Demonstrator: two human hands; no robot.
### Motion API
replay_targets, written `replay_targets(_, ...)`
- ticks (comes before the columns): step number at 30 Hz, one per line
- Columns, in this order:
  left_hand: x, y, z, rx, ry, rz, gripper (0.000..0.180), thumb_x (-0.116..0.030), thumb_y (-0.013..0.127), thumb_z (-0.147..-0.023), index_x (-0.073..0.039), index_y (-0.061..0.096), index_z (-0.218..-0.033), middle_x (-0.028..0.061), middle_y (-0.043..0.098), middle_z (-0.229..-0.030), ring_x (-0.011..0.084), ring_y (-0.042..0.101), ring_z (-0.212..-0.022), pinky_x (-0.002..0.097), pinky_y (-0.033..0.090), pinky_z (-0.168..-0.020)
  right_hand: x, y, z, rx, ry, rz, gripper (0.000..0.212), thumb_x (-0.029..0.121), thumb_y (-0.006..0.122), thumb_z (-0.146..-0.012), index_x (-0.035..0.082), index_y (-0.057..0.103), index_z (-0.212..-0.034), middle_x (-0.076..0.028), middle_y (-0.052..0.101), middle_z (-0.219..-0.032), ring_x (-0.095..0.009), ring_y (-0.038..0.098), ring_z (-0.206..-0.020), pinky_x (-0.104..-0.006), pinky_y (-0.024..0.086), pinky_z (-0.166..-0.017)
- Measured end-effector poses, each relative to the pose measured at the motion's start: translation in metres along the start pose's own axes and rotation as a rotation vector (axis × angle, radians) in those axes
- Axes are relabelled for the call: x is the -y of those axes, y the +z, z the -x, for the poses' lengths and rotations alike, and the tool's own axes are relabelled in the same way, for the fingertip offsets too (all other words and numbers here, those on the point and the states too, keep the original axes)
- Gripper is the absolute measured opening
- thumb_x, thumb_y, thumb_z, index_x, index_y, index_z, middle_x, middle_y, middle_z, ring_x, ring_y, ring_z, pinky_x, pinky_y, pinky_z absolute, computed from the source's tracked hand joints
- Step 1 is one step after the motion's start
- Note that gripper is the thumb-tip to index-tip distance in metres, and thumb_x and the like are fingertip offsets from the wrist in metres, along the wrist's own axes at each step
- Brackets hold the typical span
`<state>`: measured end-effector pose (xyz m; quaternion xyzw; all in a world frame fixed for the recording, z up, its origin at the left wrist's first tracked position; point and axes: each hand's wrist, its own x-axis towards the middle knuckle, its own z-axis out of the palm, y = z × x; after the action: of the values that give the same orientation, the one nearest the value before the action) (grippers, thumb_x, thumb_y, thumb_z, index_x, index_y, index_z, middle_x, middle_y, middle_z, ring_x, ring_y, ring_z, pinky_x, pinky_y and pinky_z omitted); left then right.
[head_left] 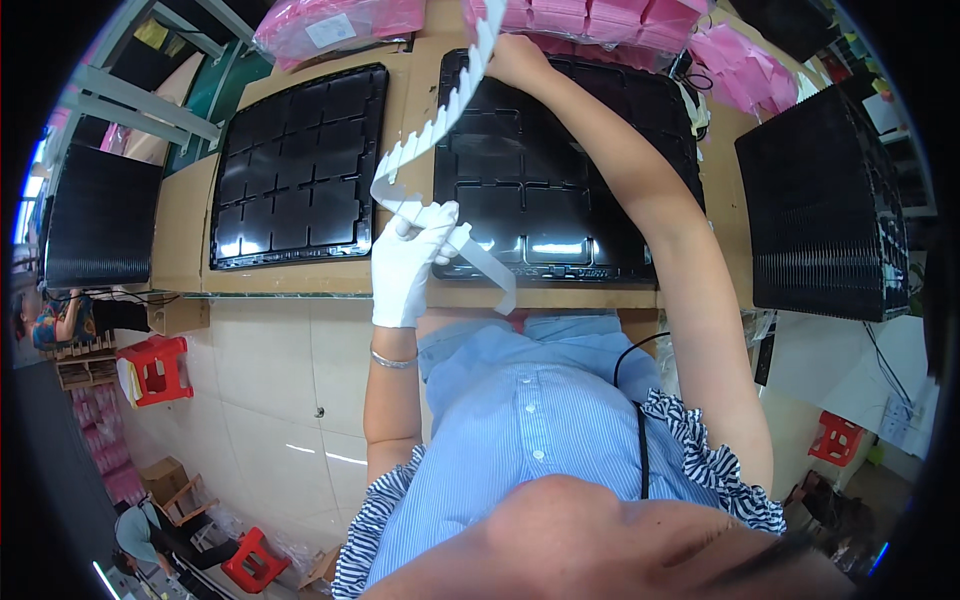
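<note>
My left hand (412,250), in a white glove, is closed around a long white strip (440,122) with a row of small tabs along one edge. From the glove the strip curls up and away past the top of the picture, while a translucent tail (488,272) hangs down on the near side. My bare right hand (518,62) is stretched to the far side of the right black plastic tray (560,190), right beside the strip's upper part. Its fingers are curled and partly hidden there, so what they hold does not show.
Another black compartment tray (295,170) lies on the cardboard-covered table (180,225) to the left. Stacks of black trays stand at the far left (100,215) and right (825,205). Pink packages (600,25) line the back. Red stools (160,370) and a seated person (150,535) are behind.
</note>
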<state>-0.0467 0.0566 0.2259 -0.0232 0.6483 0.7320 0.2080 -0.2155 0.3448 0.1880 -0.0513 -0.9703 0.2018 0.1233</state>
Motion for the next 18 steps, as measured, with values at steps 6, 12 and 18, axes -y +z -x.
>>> replay_targets(6,0.002,0.001,-0.003,-0.040,-0.010,0.068,0.015,-0.007,0.069,-0.086,0.000,0.063,-0.097,0.0033,0.062,-0.076,0.0033,0.050,-0.058,0.0171,0.035,-0.048,0.009,-0.011,0.005,0.063,0.100,-0.015,0.021,0.029,0.075,-0.069,0.013,0.074,-0.083,-0.011,0.071,-0.086,-0.030,0.068,-0.085,-0.0424,0.053,-0.078)
replay_targets(12,0.002,-0.005,-0.006,0.037,-0.021,0.066,0.024,-0.010,0.072,-0.085,0.004,0.061,-0.102,0.0061,0.064,-0.082,0.0054,0.055,-0.062,0.0177,0.040,-0.051,0.003,-0.016,0.013,0.133,0.029,-0.165,0.021,0.028,0.075,-0.071,0.012,0.074,-0.085,-0.008,0.071,-0.082,-0.023,0.068,-0.079,-0.0364,0.052,-0.074)
replay_targets(18,0.000,-0.005,0.002,0.016,0.010,0.138,0.024,-0.010,0.072,-0.084,0.003,0.063,-0.102,0.0060,0.065,-0.081,0.0060,0.055,-0.061,0.0187,0.041,-0.052,0.009,-0.024,0.063,0.126,0.001,-0.874,0.020,0.017,0.070,-0.080,0.000,0.067,-0.091,-0.009,0.067,-0.088,-0.016,0.065,-0.081,-0.0297,0.051,-0.078)
